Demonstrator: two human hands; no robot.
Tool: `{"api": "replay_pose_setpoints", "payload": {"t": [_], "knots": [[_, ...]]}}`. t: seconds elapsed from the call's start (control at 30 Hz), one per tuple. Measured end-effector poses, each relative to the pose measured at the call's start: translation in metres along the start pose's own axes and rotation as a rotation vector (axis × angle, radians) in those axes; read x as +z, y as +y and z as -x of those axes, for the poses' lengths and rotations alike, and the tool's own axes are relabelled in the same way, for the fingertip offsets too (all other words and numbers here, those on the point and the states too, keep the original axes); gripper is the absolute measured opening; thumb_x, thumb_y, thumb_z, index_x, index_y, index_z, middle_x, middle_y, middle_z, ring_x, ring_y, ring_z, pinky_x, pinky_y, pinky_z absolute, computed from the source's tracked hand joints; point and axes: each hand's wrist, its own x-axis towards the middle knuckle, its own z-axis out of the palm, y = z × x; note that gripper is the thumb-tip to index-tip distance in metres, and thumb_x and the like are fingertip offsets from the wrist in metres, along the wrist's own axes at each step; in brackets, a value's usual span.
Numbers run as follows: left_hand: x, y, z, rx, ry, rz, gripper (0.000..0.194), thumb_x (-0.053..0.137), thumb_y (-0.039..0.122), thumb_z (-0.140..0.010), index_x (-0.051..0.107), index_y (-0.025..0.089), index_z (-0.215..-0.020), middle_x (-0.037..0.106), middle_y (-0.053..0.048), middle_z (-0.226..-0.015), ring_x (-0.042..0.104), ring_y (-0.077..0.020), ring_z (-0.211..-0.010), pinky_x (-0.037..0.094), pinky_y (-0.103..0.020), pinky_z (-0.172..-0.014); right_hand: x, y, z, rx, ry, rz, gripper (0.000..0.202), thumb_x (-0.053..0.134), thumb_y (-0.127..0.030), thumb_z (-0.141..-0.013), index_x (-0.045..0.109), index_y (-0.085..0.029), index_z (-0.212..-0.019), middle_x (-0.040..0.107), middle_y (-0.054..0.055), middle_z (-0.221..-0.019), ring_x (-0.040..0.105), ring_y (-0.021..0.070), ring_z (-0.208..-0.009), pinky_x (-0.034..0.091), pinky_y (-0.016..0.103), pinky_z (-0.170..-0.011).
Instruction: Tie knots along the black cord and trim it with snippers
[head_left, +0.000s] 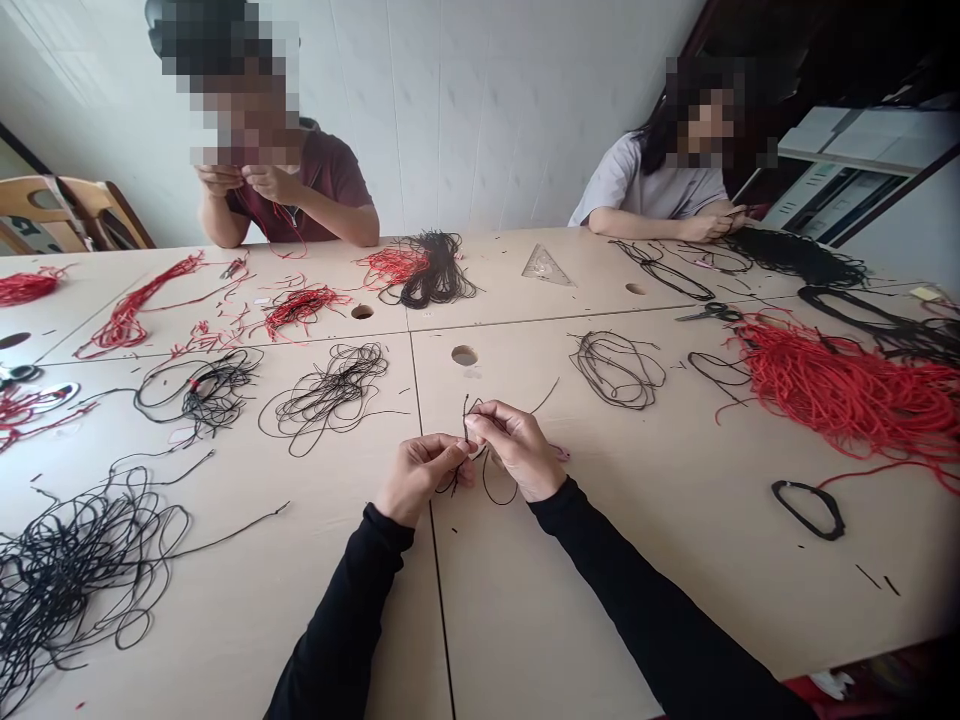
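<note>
Near the middle of the table, my left hand (424, 472) pinches a thin black cord (502, 492) between thumb and fingers. My right hand (517, 447) is closed on the same cord, just above and to the right of the left. A short end of the cord stands up between the hands, and loops of it hang below them. A small pink object (560, 453) lies partly hidden behind my right hand. Whether there is a knot at the fingertips is too small to tell.
Black cord (67, 580) is heaped at left, with looser coils (334, 390) beyond. Red cords (840, 390) pile at right near scissors (712, 313). A set square (546, 266) lies at the back. Two people (330, 185) sit across the table, which has round holes (464, 355).
</note>
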Motion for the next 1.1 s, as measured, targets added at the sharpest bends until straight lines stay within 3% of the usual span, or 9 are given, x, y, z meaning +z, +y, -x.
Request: {"api": "replay_pose_setpoints", "payload": {"t": [0.17, 0.43, 0.83, 1.1], "knots": [[0.0011, -0.0002, -0.0004, -0.001, 0.001, 0.044, 0.031, 0.069, 0.043, -0.073, 0.067, 0.012, -0.078, 0.062, -0.004, -0.061, 0.054, -0.0113, -0.052, 0.032, -0.023, -0.049, 0.0009, -0.0007, -0.0011, 0.011, 0.043, -0.035, 0.023, 0.058, -0.040, -0.080, 0.060, -0.017, -0.079, 0.050, -0.002, -0.063, 0.042, 0.0080, -0.050, 0.030, 0.021, -0.042], [0.0015, 0.0015, 0.0003, 0.008, 0.027, 0.056, 0.030, 0.070, 0.041, -0.072, 0.067, 0.012, -0.077, 0.062, -0.003, -0.058, 0.054, -0.0113, -0.050, 0.041, -0.025, -0.054, -0.0002, -0.0039, 0.0004, 0.077, -0.059, -0.019, 0.029, 0.060, -0.045, -0.078, 0.062, -0.016, -0.075, 0.056, 0.000, -0.065, 0.042, 0.0075, -0.049, 0.028, 0.021, -0.041], [0.0005, -0.0001, -0.0007, -0.009, 0.032, 0.038, 0.031, 0.068, 0.044, -0.074, 0.064, 0.013, -0.077, 0.061, -0.003, -0.062, 0.056, -0.0121, -0.053, 0.032, -0.022, -0.047, 0.0002, -0.0060, 0.0022, 0.047, -0.093, -0.008, 0.028, 0.059, -0.043, -0.080, 0.062, -0.016, -0.076, 0.057, -0.001, -0.064, 0.042, 0.0069, -0.045, 0.029, 0.021, -0.040], [0.0005, -0.0001, -0.0004, -0.019, 0.054, 0.107, 0.033, 0.068, 0.045, -0.073, 0.064, 0.013, -0.073, 0.064, -0.005, -0.065, 0.058, -0.0131, -0.057, 0.042, -0.025, -0.055, 0.0004, -0.0003, -0.0002, -0.036, -0.116, -0.005, 0.026, 0.060, -0.041, -0.081, 0.064, -0.016, -0.077, 0.058, 0.000, -0.067, 0.054, 0.0109, -0.061, 0.044, 0.025, -0.060]]}}
